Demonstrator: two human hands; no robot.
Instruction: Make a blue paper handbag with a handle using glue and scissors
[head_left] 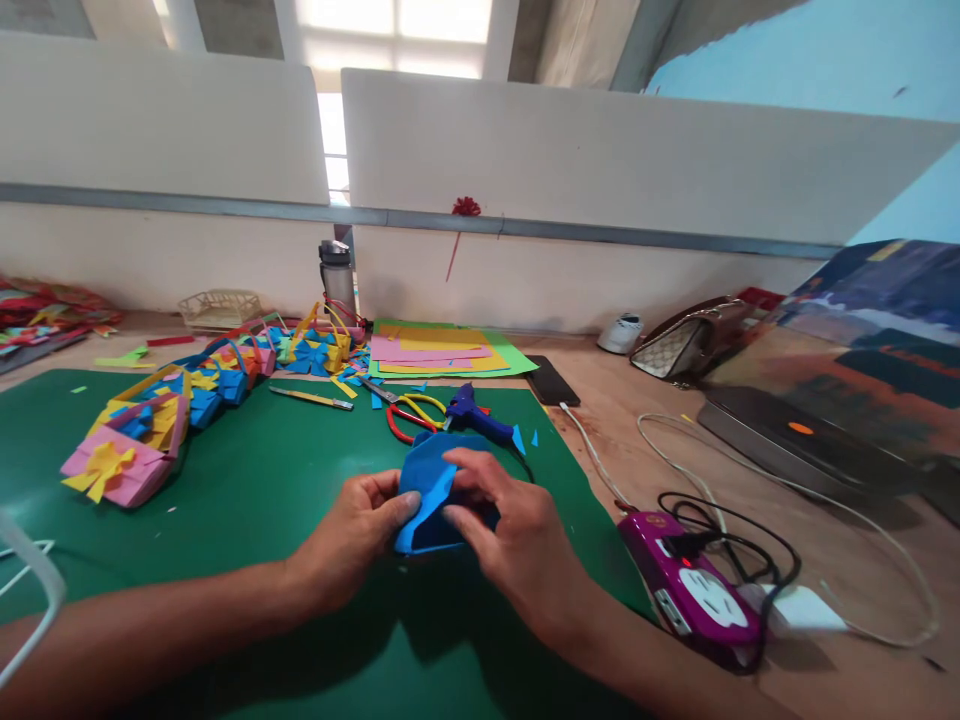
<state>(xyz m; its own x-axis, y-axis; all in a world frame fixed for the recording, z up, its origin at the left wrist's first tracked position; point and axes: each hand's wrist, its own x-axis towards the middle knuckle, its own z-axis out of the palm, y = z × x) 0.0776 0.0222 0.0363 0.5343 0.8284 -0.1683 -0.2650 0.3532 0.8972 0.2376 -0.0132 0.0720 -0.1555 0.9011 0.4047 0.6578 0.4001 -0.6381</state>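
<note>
A blue folded-paper basket (426, 488), open at one side, is held just above the green cutting mat (247, 530). My left hand (356, 530) pinches its left wall, the thumb pressed on the near face. At the opening, my right hand (521, 535) grips the right side with its thumb and fingers; some fingertips are hidden inside the fold. Just beyond the basket lie a blue glue gun (480, 415) and scissors (397, 405) with red and yellow handles. A utility knife (313, 398) rests farther left on the mat.
Finished paper baskets (131, 470) with bows line the mat's left side. Coloured paper sheets (442, 350) lie at the back near a bottle (337, 280) and a phone (553, 380). A purple power strip (690, 590) with tangled cables sits to the right.
</note>
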